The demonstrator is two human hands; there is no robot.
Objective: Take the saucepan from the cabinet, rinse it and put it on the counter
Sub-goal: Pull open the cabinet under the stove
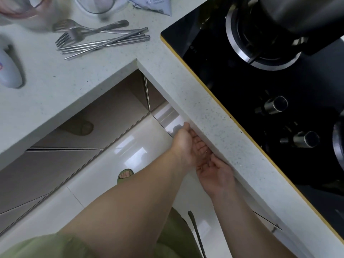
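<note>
While both hands (204, 157) reach under the counter (202, 116) edge, fingers hidden, grip unclear, saucepan unseen.

Forks and chopsticks (104, 39) lie in a loose pile on the L-shaped counter (61, 77) at about 11 o'clock, with a bottle (9, 71) lying at 9 o'clock and a packet (154, 4) at 12 o'clock. The hob (232, 86) is set into the counter's arm from 1 to 4 o'clock, a pot (297, 13) on its far burner and two knobs (277, 106) nearer. Below the counter's edge near centre, the left hand (188, 144) and right hand (214, 174) sit side by side, fingers tucked under the lip, above the floor (130, 146).
</note>
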